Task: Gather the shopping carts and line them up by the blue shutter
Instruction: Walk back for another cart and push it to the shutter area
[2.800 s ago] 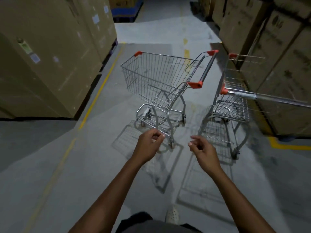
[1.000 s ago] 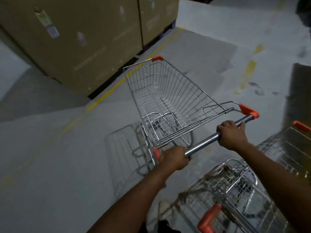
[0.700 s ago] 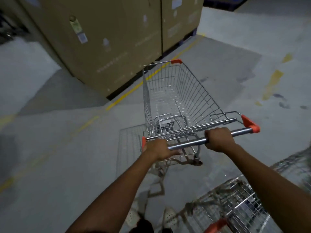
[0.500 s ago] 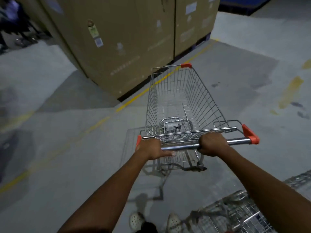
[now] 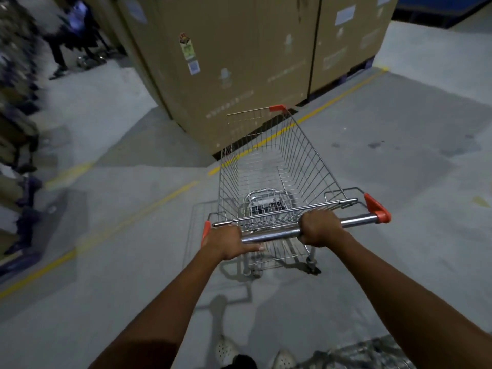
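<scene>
Transport step is judged in hand. The shopping cart (image 5: 279, 169) stands on the floor (image 5: 133, 262) near cartons (image 5: 239, 62); its handle bar (image 5: 274, 233) is gripped by left hand (image 5: 229, 242) and right hand (image 5: 318, 227), fingers (image 5: 316, 219) curled round. Steering toward the unseen blue shutter is required.

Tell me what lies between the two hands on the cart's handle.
Head view: only a bare stretch of the chrome handle bar runs between the left hand and right hand.

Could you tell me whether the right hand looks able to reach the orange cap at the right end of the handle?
Probably yes: the right hand grips the handle, and only bare bar lies between it and the orange cap, so it could likely slide there.
</scene>
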Available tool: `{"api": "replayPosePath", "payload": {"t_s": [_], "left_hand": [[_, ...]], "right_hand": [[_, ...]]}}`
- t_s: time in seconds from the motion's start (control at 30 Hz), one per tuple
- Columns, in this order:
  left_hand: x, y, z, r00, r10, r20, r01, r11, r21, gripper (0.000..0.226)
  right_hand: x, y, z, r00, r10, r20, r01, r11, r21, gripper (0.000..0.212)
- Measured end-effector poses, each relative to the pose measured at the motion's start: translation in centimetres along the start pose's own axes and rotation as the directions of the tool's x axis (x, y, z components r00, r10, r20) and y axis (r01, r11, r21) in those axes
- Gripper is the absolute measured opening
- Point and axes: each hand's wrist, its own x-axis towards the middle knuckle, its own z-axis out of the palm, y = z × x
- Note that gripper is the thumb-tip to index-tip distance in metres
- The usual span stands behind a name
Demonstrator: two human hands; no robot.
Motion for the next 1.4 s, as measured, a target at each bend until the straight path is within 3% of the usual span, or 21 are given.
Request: {"api": "replayPosePath", "payload": {"t_s": [0.43, 0.87, 1.03, 1.17, 1.4], "left_hand": [[-3.8, -13.4, 0.8, 0.977, -0.207, -0.046, 0.199, 0.97, -0.137, 0.1], [-9.6, -28.6, 2.7, 0.889, -0.454, -0.051, 0.426, 0.864, -0.269, 0.103], [-12.4, -32.4, 3.6, 0.849, -0.527, -0.036, 0.494, 0.817, -0.297, 0.099], [-14.5, -34.7, 4.8, 0.8, -0.599, -0.024, 0.564, 0.766, -0.307, 0.112], [-17.0, -38.1, 6.6, 0.687, -0.726, 0.032, 0.682, 0.628, -0.374, 0.114]], "right_hand": [[8.4, -12.9, -3.6, 0.972, -0.234, 0.011, 0.234, 0.971, -0.042, 0.033], [15.1, -30.4, -6.0, 0.903, -0.427, 0.044, 0.429, 0.9, -0.075, 0.022], [17.0, -36.2, -6.6, 0.852, -0.52, 0.051, 0.522, 0.842, -0.133, 0.029], [18.0, -40.1, -7.1, 0.795, -0.603, 0.068, 0.604, 0.776, -0.18, 0.035], [21.0, -47.1, -8.0, 0.672, -0.735, 0.091, 0.732, 0.639, -0.236, 0.03]]}}
